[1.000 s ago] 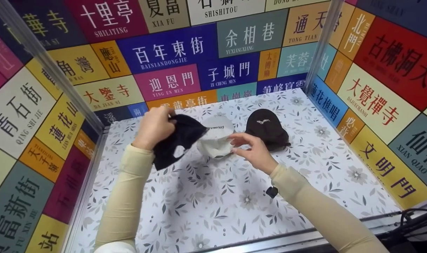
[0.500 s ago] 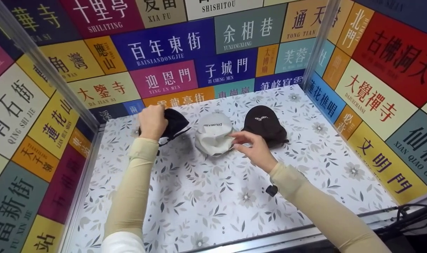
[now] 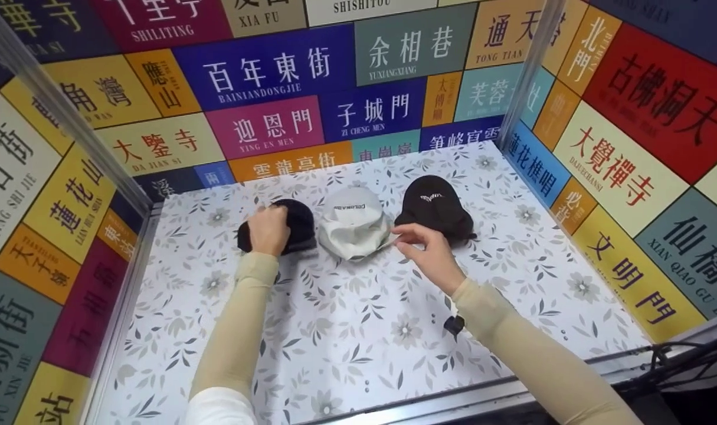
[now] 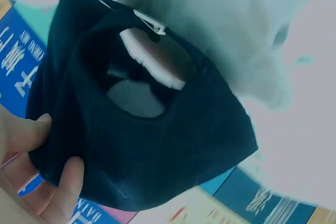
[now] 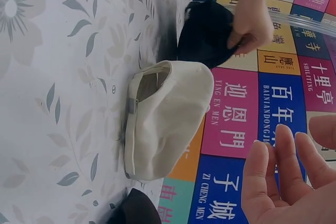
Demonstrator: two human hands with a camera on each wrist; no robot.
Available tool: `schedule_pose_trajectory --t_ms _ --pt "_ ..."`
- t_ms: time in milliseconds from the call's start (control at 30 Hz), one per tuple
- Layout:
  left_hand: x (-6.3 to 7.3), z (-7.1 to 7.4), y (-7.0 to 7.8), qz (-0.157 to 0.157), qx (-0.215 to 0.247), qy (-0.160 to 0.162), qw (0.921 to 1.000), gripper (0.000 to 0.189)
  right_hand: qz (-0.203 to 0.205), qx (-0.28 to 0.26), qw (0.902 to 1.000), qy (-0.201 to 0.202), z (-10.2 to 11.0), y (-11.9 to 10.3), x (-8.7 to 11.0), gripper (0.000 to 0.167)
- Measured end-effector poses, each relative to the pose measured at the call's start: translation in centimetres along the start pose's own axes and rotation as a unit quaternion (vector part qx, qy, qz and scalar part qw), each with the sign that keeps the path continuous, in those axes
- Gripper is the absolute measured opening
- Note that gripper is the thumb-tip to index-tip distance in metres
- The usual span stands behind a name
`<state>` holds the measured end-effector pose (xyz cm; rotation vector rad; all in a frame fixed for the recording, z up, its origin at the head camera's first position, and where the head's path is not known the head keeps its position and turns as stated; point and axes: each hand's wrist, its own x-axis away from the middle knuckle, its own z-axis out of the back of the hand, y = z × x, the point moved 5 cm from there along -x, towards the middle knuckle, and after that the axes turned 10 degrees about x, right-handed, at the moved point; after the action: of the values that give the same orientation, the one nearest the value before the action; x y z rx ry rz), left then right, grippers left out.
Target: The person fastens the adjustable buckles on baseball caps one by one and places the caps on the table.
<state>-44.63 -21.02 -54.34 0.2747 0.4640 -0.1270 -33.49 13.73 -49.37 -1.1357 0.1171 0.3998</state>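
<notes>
My left hand [image 3: 268, 229] grips the crown of a dark navy baseball cap [image 3: 300, 221] at the left of the row. The left wrist view shows the same navy cap [image 4: 157, 156] with its back opening and strap buckle facing the camera, fingers curled on the crown's edge. To its right sits a white cap [image 3: 353, 224] with dark lettering, its crown dented. Beside that white cap, my right hand [image 3: 426, 251] hovers with fingers loosely bent, holding nothing; the right wrist view agrees. A dark brown cap [image 3: 434, 203] with a light logo lies behind the right hand.
The caps are on a white table [image 3: 334, 330] with a grey leaf print. Walls of coloured sign panels [image 3: 264, 127] close off the back and both sides. A metal rail [image 3: 452, 386] runs along the front edge, with black cables [image 3: 688, 366] at the right.
My left hand has swung the navy cap away from the white cap, turned it over and lowered it onto the left of the row. The right hand has barely moved.
</notes>
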Motion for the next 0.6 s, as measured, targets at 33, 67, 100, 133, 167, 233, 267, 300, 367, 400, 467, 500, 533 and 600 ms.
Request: schedule_pose_trajectory --t_ms 33,67,100,133,167,233,267,300,367,400,467,500,533,600 --pt "0.6 -0.6 0.1 0.002 0.005 -0.005 1.0 0.013 -0.003 0.001 1.0 -0.001 0.0 0.1 0.1 0.026" --pt "1.1 -1.2 0.2 0.005 0.009 -0.011 0.9999 0.013 -0.006 0.0 1.0 -0.003 -0.1 0.2 0.2 0.026" --pt "1.7 -1.8 0.3 0.007 0.014 -0.017 0.9997 0.013 -0.01 0.0 0.9999 -0.005 -0.1 0.3 0.3 0.025" --pt "2.1 -2.4 0.5 0.009 0.019 -0.022 0.9995 0.012 -0.013 -0.002 0.9999 -0.007 -0.2 0.5 0.4 0.025" --pt "2.6 -2.9 0.6 0.01 0.022 -0.026 0.9994 0.012 -0.014 -0.004 0.9999 -0.007 -0.2 0.6 0.5 0.025" --pt "3.3 -3.8 0.9 0.014 0.025 -0.034 0.999 0.01 -0.014 -0.007 0.9999 -0.006 -0.3 0.7 0.6 0.024" --pt "3.6 -4.1 1.0 0.017 0.026 -0.04 0.9987 0.01 -0.013 -0.008 0.9999 -0.006 -0.4 0.7 0.6 0.024" --pt "3.9 -4.5 1.1 0.02 0.026 -0.047 0.9984 0.01 -0.013 -0.009 0.9999 -0.006 -0.4 0.7 0.6 0.024" --pt "4.4 -5.1 1.4 0.02 0.029 -0.051 0.9981 0.009 -0.012 -0.012 0.9999 -0.003 -0.3 0.8 0.6 0.024" --pt "4.6 -5.5 1.5 0.02 0.03 -0.051 0.998 0.009 -0.011 -0.011 0.9999 -0.003 -0.3 0.8 0.7 0.024" --pt "5.1 -6.1 1.6 0.02 0.034 -0.051 0.9979 0.008 -0.012 -0.013 0.9998 -0.004 -0.2 1.0 0.7 0.025" --pt "5.4 -6.4 1.7 0.019 0.036 -0.05 0.9979 0.008 -0.013 -0.013 0.9998 -0.004 -0.2 1.0 0.8 0.025" --pt "5.6 -6.6 1.7 0.017 0.038 -0.049 0.9979 0.008 -0.015 -0.014 0.9998 -0.005 -0.2 1.1 0.8 0.025" --pt "5.8 -6.9 1.7 0.018 0.04 -0.052 0.9977 0.008 -0.017 -0.015 0.9997 -0.008 -0.3 1.3 0.8 0.025"
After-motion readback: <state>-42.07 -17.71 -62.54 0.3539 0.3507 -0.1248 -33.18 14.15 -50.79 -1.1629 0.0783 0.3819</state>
